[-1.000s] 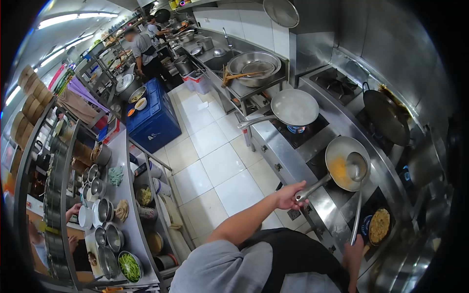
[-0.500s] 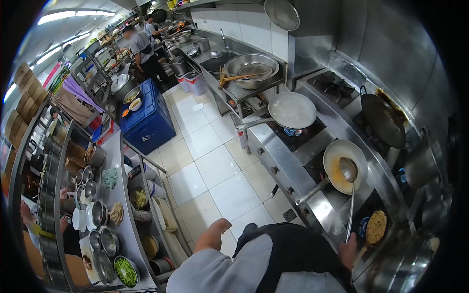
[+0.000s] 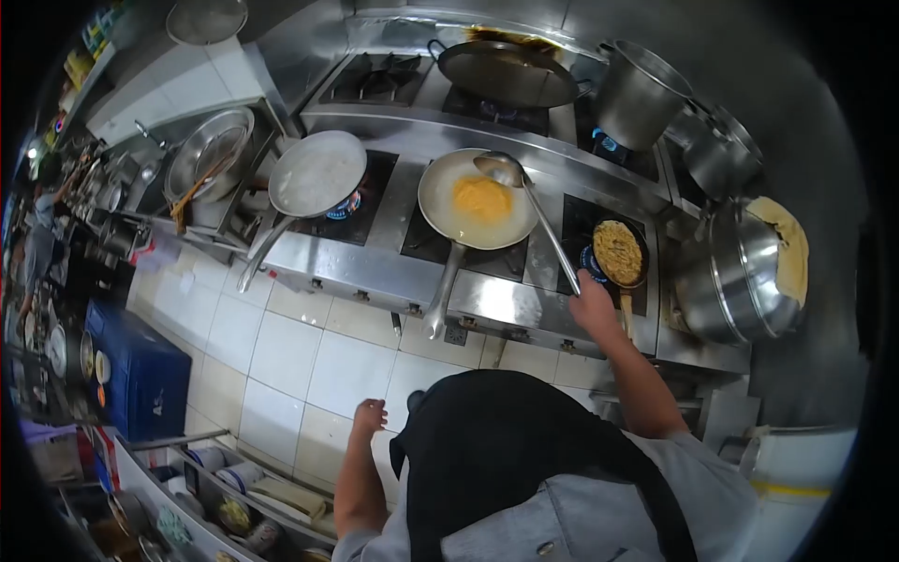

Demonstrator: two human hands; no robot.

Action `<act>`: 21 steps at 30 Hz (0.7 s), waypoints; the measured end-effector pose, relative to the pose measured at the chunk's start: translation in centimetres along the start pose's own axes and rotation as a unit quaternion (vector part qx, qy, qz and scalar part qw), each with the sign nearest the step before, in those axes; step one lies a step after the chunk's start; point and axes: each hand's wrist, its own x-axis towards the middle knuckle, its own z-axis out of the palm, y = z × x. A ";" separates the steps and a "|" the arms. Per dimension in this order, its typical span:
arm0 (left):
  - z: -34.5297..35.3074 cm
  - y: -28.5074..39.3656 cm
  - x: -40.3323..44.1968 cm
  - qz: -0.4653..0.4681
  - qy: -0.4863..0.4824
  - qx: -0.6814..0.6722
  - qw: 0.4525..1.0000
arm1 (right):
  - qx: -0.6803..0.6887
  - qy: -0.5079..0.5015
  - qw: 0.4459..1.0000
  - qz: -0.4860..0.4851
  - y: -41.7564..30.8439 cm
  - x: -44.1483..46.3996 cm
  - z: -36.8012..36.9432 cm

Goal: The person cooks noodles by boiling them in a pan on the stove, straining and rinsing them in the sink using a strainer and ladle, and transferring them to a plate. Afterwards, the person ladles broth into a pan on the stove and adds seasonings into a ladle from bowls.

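In the head view, the right hand [image 3: 592,302] grips the ladle [image 3: 503,170], its bowl over the far side of the middle pan [image 3: 438,195] on the stove [image 3: 496,298], beside yellow food [image 3: 482,199]; the left hand [image 3: 371,415] hangs empty, loosely curled, well apart

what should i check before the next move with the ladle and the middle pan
1. Right hand gripping the long-handled silver metal ladle: ok.
2. Ladle's bowl over the round, pale-lined metal pan in the middle: ok.
3. Loose yellow food inside that pan: ok.
4. Left hand on that pan's handle: not ok, it is well away from it.
5. Flame lit under that pan: cannot tell, none shows.
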 end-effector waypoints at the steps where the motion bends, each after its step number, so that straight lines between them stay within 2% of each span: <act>1: -0.2 0.2 -0.3 -0.029 -0.037 0.008 0.999 | 0.001 -0.023 1.000 0.009 -0.1 0.4 0.3; 2: -0.3 0.1 -0.7 -0.002 -0.061 0.143 0.988 | 0.006 -0.021 1.000 0.007 0.3 0.3 0.7; 4: -2.3 -2.8 3.0 0.026 -0.195 0.339 0.920 | 0.102 0.001 0.994 -0.037 0.7 -0.2 1.9; 6: -0.9 -2.2 0.0 -0.033 -0.004 0.242 0.970 | 0.237 -0.062 0.967 -0.071 1.6 -0.7 2.7; 7: -1.5 -3.6 0.9 0.038 -0.035 0.375 0.926 | 0.323 -0.083 0.938 -0.094 -2.5 -3.2 -0.7; 8: -1.4 -3.0 -0.2 0.042 -0.029 0.392 0.919 | 0.332 -0.180 0.924 -0.060 1.0 -0.9 1.9; 9: -1.7 -3.4 0.1 0.079 -0.019 0.382 0.920 | 0.253 -0.166 0.947 -0.111 0.2 -1.1 1.2; 10: -1.0 -2.1 -1.4 -0.014 0.039 0.254 0.966 | 0.360 -0.217 0.907 0.037 -0.2 -1.4 1.4; 12: -1.2 -1.9 -1.4 0.004 0.027 0.268 0.963 | 0.421 -0.281 0.859 0.080 0.2 -1.2 0.7; 15: 0.0 1.2 -4.2 -0.004 0.081 0.226 0.971 | 0.454 -0.291 0.838 0.089 0.6 -1.3 -0.2; 16: 0.3 1.0 -4.1 0.010 0.078 0.215 0.973 | 0.453 -0.291 0.838 0.085 0.4 -1.8 -0.8; 18: 1.1 0.5 -3.9 0.028 0.078 0.201 0.976 | 0.373 -0.244 0.893 0.056 -0.6 -3.3 -1.6; 21: 1.8 0.0 -3.8 0.003 0.048 0.233 0.971 | 0.318 -0.210 0.924 0.026 -1.1 -4.9 -2.8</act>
